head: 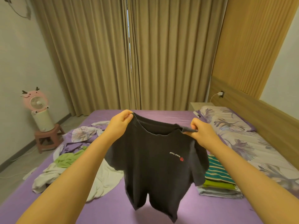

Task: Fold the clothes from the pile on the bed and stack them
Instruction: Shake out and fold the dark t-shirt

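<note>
Open purple sheet (103, 212) straight ahead, hemmed by loose clothes (53, 173) left, folded stack (218, 180) right.

Bare forearms, no sleeves, L hand (120, 121) & R hand (199, 131).

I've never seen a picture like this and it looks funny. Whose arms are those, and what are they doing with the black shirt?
The camera sits on a person's head, so you see their own arms reaching forward. The left hand and right hand each pinch a shoulder of the black T-shirt, holding it up over the purple bed. On the left lies a messy pile of clothes waiting to be folded. On the right is a neat stack of folded clothes. A flowery pillow lies beyond it.
</note>
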`<action>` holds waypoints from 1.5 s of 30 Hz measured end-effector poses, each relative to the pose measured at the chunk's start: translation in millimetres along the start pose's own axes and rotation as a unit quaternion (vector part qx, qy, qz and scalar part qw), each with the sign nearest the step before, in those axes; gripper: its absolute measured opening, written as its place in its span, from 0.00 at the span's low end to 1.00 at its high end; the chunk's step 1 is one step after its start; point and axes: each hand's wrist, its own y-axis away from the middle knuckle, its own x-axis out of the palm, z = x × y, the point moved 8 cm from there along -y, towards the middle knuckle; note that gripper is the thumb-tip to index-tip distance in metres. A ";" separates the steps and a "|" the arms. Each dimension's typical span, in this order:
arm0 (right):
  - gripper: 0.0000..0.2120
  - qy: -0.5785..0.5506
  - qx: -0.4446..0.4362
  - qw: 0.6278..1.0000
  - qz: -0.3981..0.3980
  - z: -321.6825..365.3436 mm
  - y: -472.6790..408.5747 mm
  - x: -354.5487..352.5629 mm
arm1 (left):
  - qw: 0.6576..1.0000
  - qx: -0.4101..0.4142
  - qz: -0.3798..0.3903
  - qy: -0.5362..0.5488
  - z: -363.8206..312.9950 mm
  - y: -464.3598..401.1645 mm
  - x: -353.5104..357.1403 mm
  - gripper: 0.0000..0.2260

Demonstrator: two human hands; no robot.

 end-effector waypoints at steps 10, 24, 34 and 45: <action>0.07 -0.208 0.086 0.954 0.196 -33.7 27.2 38.1 | 0.989 -0.045 0.141 0.003 29.6 32.8 25.1 0.10; 0.09 -0.297 0.242 0.851 0.359 -78.7 80.2 117.5 | 0.854 -0.292 0.427 0.061 99.7 109.9 78.8 0.08; 0.09 -0.093 0.256 0.879 0.391 -174.7 113.2 250.1 | 0.909 -0.299 0.288 -0.033 220.8 140.2 202.6 0.16; 0.12 0.015 0.311 0.935 0.169 -305.2 124.6 369.1 | 0.932 -0.261 0.183 -0.174 349.2 137.8 310.5 0.12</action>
